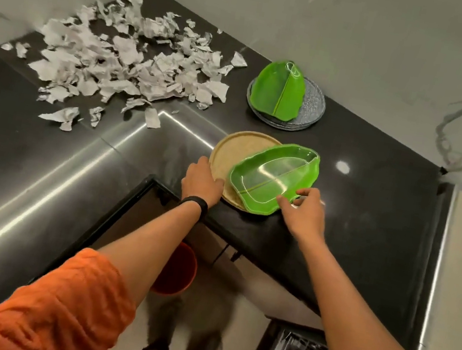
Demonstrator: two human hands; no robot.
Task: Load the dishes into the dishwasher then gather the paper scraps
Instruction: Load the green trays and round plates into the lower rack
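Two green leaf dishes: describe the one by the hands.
At the near edge of the black counter lies a round tan tray. The leaf dish on it faces hollow up, right hand pinching its rim; the other leaf dish lies overturned on grey plates.

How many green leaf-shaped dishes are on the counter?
2. One green dish lies on the grey plates at the back; the other green dish rests on the tan plate, its rim gripped by the right hand.
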